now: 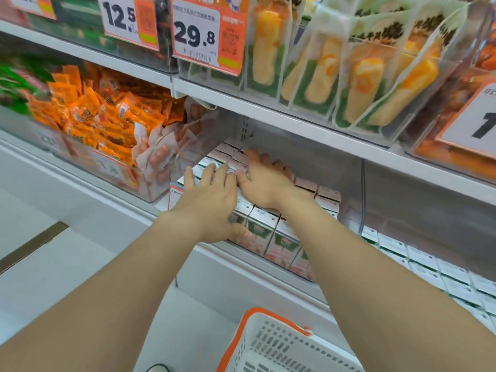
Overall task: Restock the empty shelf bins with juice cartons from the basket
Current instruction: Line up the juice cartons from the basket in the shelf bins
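Observation:
Both my hands reach into a clear shelf bin (268, 257) packed with small pink and green juice cartons (281, 242). My left hand (212, 200) lies flat on the carton tops near the bin's front left, fingers spread. Beside it, my right hand (265, 178) rests palm down on the cartons further back, fingers apart. Neither hand grips a carton. The white basket (271, 345) with an orange rim stands below at the bottom edge; the part of its inside that shows holds nothing.
A bin of orange snack packets (94, 114) and sausage packs (158, 154) stands to the left. A second bin of white cartons (434, 272) sits to the right. The shelf above (308, 114) hangs low over my hands, with price tags (206, 33).

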### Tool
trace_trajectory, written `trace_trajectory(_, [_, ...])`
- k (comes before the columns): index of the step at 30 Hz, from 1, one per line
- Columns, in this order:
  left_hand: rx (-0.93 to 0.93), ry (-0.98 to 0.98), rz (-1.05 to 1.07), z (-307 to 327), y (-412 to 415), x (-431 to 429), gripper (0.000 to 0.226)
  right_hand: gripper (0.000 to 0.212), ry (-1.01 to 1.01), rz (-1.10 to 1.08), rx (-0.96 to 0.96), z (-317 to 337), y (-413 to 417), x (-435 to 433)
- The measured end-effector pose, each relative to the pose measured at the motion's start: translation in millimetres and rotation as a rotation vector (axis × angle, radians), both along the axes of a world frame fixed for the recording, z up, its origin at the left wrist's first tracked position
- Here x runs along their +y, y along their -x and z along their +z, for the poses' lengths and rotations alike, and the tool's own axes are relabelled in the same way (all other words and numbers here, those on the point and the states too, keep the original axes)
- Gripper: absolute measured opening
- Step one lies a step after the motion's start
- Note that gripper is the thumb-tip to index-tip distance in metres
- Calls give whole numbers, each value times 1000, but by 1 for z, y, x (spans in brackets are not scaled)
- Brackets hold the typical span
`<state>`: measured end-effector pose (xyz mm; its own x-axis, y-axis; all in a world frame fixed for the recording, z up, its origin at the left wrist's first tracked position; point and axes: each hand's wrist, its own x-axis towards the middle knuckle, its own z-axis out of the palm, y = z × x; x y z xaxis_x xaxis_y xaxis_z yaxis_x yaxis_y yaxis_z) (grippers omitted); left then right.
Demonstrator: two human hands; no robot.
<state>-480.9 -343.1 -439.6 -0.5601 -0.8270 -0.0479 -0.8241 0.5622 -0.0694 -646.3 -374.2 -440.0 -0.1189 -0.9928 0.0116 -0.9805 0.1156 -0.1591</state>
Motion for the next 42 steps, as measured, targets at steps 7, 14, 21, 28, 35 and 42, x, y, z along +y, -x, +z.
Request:
trace_trajectory(7, [89, 5, -2, 1, -5, -4, 130, 69, -27, -7, 8, 2, -2, -1])
trace_trajectory(14, [273, -56, 34, 4, -19, -5, 136, 54, 138, -70, 74, 2, -23, -50])
trace_trajectory(21, [241, -84, 19, 3, -22, -7, 146, 48, -3, -55, -168, 17, -23, -80])
trace_trajectory(28, [190, -97, 2, 1, -22, -14, 146, 48, -46, -6, -130, 7, -24, -91])
trace_trajectory(35, [181, -142, 59, 5, -18, -8, 150, 73, -120, -6, -71, 9, -27, -69])
trace_trajectory(42, [211, -48, -26, 10, 0, 4, 92, 62, -56, -274, 24, 8, -6, 24])
